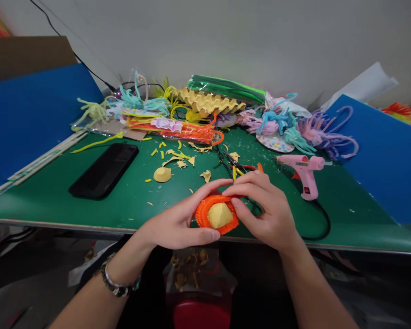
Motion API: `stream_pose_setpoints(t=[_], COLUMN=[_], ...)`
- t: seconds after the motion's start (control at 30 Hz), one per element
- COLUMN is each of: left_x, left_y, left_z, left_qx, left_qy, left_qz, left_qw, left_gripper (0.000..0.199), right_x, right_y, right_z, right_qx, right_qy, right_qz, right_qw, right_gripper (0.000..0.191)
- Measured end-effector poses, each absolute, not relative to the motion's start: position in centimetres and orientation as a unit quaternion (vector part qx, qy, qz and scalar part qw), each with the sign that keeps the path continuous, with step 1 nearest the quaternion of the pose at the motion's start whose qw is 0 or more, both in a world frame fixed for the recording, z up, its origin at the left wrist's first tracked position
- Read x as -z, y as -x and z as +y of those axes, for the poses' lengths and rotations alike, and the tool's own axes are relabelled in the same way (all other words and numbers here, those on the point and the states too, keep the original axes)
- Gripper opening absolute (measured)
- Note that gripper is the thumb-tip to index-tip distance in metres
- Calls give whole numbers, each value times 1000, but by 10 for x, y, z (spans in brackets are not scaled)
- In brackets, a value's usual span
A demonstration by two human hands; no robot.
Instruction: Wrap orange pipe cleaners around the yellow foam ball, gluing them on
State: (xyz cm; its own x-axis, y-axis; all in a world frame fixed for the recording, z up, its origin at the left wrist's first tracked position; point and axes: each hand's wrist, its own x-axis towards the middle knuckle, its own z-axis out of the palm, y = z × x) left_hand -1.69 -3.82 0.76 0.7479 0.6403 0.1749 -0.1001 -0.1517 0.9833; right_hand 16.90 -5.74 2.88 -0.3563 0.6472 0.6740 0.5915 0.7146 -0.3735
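Between both hands, over the table's front edge, is an egg-carton cup [220, 215] of pale yellow pulp with orange pipe cleaner [202, 214] coiled around it. My left hand [183, 219] grips it from the left, thumb along the lower side and fingers behind. From the right, my right hand [265, 210] pinches the upper edge of the orange coil with thumb and fingertips. Just beyond lie pliers or cutters [238, 162], partly hidden by my right hand. A second egg-carton cup [162, 174] rests on the green table among torn carton scraps [206, 176].
A pink glue gun [303, 171] lies at right, its cord running forward. At left is a black phone [104, 171]. Bundled pipe cleaners [178, 130] and an egg carton [208, 101] line the back. Blue panels [37, 119] flank the table; below hangs a bag of scraps [195, 272].
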Motion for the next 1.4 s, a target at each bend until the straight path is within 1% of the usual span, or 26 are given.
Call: stream_pose_setpoints(t=[0.2,0.3,0.43,0.53,0.63,0.7,0.8,0.87,1.0,1.1,1.27,1.4], left_x=[-12,-10,-7,-6,-5,-3,-1,-1,-3,-3,-4,-6], left_y=[20,20,18,16,14,13,11,9,7,6,6,3], left_z=[-37,-35,-34,-32,-31,-31,-31,-31,-32,-33,-32,-32], left_qx=[-255,-243,-260,-309,-353,-342,-289,-272,-260,-241,-245,-235], left_qy=[-718,-679,-573,-562,-568,-546,-489,-463,-468,-488,-546,-581], left_qz=[190,202,203,200,201,199,198,206,225,227,298,309], left_qw=[620,663,750,740,715,739,799,818,814,808,744,715], left_gripper=[72,71,59,52,50,47,39,35,32,31,26,25], right_x=[-32,-33,-32,-30,-29,-28,-28,-27,-25,-24,-25,-26], right_y=[-177,-179,-177,-175,-175,-176,-176,-175,-175,-174,-175,-174], right_z=[-56,-56,-57,-57,-57,-57,-57,-57,-57,-57,-57,-58], right_qx=[-4,7,-4,6,26,38,61,78,81,77,82,83], right_qy=[386,393,396,404,419,427,431,428,429,428,425,418], right_qz=[-833,-835,-828,-824,-814,-809,-813,-819,-828,-830,-831,-831], right_qw=[397,385,397,397,401,401,388,375,352,350,350,357], right_gripper=[11,11,12,13,13,14,14,15,14,14,14,14])
